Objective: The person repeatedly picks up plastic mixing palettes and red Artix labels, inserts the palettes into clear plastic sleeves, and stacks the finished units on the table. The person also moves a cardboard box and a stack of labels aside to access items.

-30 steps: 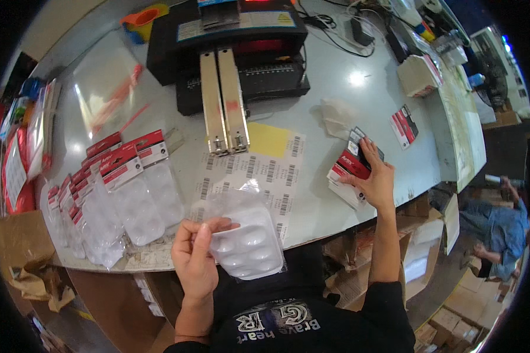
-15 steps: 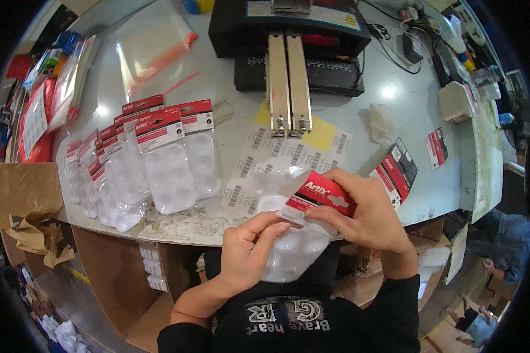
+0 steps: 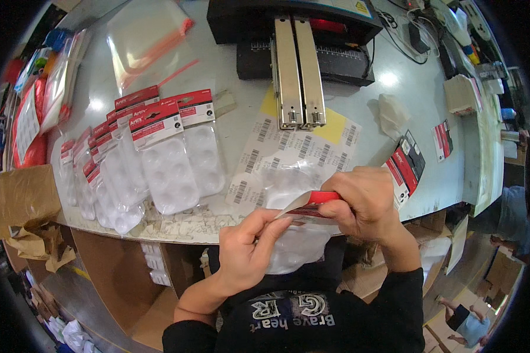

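Observation:
My left hand (image 3: 244,250) grips a clear bag holding a white plastic palette (image 3: 297,247) at the table's near edge. My right hand (image 3: 362,203) pinches a red and white header card (image 3: 309,206) folded over the top of that bag. Both hands meet at the card. To the left lie several finished packs (image 3: 159,156) of white palettes with red header cards, fanned out in overlapping rows. A small stack of red and black cards (image 3: 407,166) sits just right of my right hand.
A black sealing machine (image 3: 300,35) with two metal bars (image 3: 300,73) stands at the back. Barcode label sheets (image 3: 288,150) and a yellow sheet lie under it. Clear bags (image 3: 147,35) lie at back left, brown paper (image 3: 20,197) at the left, cardboard boxes below the table.
My right hand left the card stack at the right, brought a red card to the bag and folded it over the top. My left hand stayed on the bagged palette.

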A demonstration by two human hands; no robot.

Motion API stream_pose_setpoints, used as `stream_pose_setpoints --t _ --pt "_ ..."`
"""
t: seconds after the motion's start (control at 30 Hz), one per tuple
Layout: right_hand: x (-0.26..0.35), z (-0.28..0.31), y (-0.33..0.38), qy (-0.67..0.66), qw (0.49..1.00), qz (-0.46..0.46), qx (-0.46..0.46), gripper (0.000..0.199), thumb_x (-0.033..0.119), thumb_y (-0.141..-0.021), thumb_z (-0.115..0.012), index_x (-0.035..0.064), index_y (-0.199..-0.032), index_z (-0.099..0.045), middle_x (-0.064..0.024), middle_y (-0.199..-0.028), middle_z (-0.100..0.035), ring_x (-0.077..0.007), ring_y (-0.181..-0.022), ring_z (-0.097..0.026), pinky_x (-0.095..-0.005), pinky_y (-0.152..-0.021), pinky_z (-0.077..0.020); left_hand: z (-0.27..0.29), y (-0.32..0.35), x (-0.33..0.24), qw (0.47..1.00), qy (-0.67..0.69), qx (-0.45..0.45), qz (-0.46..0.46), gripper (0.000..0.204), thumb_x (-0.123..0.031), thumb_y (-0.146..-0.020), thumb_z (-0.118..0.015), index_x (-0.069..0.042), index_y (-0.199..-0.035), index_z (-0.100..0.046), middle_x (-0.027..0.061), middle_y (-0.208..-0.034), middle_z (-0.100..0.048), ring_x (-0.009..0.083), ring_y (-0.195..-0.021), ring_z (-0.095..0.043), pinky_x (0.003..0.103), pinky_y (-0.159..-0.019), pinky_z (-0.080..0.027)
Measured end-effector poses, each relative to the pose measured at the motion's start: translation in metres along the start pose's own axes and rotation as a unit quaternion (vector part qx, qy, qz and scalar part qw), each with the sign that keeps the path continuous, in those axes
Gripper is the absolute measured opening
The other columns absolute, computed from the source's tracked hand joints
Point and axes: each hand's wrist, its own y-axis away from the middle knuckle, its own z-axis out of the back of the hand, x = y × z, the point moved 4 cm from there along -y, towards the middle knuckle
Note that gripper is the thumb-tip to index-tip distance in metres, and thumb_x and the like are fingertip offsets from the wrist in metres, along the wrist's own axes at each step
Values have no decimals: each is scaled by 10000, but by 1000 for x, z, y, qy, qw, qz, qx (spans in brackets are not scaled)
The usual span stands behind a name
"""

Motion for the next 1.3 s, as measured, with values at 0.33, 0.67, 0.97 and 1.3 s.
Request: stream_pose_setpoints --t 0.33,0.67,0.97,1.3 --pt "-20 1 20 -122 972 -172 -102 241 205 -790 -727 -24 -813 -659 -96 -657 -606 -158 -502 -590 -259 -476 -442 7 5 5 991 19 -129 -40 149 -107 -921 -592 25 -933 -659 -3 -641 -592 37 -580 -484 194 -516 -380" --pt "-21 -27 63 -397 840 -369 11 139 15 -893 -580 -100 -856 -648 -118 -754 -645 -119 -537 -597 -212 -436 -422 4 1 18 982 42 -181 -40 199 -129 -948 -557 51 -956 -641 -19 -714 -590 38 -657 -454 194 -572 -374" --pt "-18 -29 66 -460 763 -454 31 160 62 -863 -611 -13 -724 -585 -34 -623 -574 -74 -462 -514 -195 -394 -345 6 0 12 994 23 -108 -5 198 -142 -956 -522 33 -902 -597 -16 -684 -530 41 -651 -414 207 -577 -361" --pt "-97 -77 36 -541 692 -450 -159 180 152 -891 -605 40 -752 -586 -4 -613 -532 -57 -457 -451 -188 -404 -299 -2 -102 65 989 92 -111 17 242 -178 -968 -467 -19 -788 -500 -13 -667 -435 58 -652 -350 229 -584 -324"
